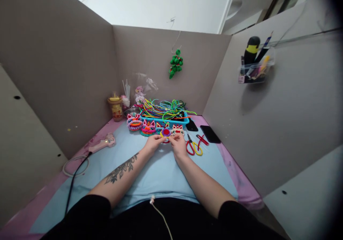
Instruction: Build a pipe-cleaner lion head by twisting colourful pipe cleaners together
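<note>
Between my two hands is a small round pipe-cleaner piece (166, 132), with a red centre, a purple ring and some yellow at its left edge. The fingers of my left hand (154, 142) pinch its left side. My right hand (178, 143) pinches it from the right. Just behind it, partly hidden, stand several fuzzy pipe-cleaner animal heads, among them a pink and teal one (148, 128), an orange and purple one (134, 122) and a whitish one (177, 130). To the right of my right hand lie scissors (197, 148) with red and yellow handles.
A blue basket (163, 121) of coloured pipe cleaners (163, 108) stands at the back. A pink glue gun (103, 143) with a black cord lies left. A black phone (210, 134) and red cutters (203, 140) lie right. Grey panels (150, 54) enclose the table.
</note>
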The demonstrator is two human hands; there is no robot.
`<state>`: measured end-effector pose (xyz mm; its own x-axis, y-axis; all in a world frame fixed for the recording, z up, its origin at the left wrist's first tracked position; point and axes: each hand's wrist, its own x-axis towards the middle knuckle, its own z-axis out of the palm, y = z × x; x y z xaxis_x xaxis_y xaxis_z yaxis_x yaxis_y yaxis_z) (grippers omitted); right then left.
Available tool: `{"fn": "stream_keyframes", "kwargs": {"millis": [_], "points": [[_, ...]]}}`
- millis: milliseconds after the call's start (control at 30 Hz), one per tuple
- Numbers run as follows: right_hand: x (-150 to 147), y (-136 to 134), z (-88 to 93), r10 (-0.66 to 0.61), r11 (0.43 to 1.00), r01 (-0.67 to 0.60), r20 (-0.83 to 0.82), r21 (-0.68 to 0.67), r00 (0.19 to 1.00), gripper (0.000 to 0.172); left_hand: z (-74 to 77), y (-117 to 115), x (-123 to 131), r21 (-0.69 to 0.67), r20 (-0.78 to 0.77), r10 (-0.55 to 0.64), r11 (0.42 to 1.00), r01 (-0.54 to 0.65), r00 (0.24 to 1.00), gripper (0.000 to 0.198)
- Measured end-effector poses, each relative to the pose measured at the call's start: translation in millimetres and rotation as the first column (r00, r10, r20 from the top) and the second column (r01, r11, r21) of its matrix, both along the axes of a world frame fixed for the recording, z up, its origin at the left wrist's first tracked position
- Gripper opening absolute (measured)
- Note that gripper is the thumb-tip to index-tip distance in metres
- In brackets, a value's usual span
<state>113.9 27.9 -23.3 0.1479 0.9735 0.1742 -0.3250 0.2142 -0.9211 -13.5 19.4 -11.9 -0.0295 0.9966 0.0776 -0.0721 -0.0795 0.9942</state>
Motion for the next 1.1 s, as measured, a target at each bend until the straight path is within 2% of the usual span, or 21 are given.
{"fn": "stream_keyframes", "kwargs": {"millis": [367,567,667,767,833,933,1100], "points": [[1.8,-2.9,3.2,0.084,0.996,-0.084,0.007,0.025,0.996,0.030,4.6,1.7,-4.7,-0.027,-0.010,0.034,0.999,-0.034,0.999,0.033],[2.3,-3.8,4.3,0.056,0.997,-0.059,0.057,0.047,0.997,0.030,5.6,-0.9,-1.7,-0.029,-0.039,-0.015,0.999,0.014,0.999,0.032],[3.3,-1.6,3.2,0.019,0.998,-0.021,0.053,0.053,0.998,0.030,3.7,0.8,1.2,0.040,0.007,0.020,0.999,-0.020,1.000,0.032],[4.2,0.4,2.9,0.009,0.999,-0.010,0.038,0.045,0.999,0.032,2.2,3.0,1.5,0.125,0.046,0.092,0.987,-0.097,0.995,0.046],[4.1,0.5,3.4,0.014,0.999,-0.015,0.034,0.033,0.999,0.032,2.9,3.0,-0.1,0.176,0.012,0.070,0.982,-0.071,0.997,0.050],[3.6,-0.9,5.1,0.020,1.000,-0.021,0.037,0.013,0.999,0.032,6.2,0.6,-3.2,0.220,-0.072,0.033,0.975,-0.017,0.997,0.043],[3.3,-2.7,6.1,0.066,0.998,-0.066,0.049,0.004,0.997,0.031,9.9,-1.8,-5.6,0.226,-0.103,0.091,0.972,-0.066,0.990,0.037]]}}
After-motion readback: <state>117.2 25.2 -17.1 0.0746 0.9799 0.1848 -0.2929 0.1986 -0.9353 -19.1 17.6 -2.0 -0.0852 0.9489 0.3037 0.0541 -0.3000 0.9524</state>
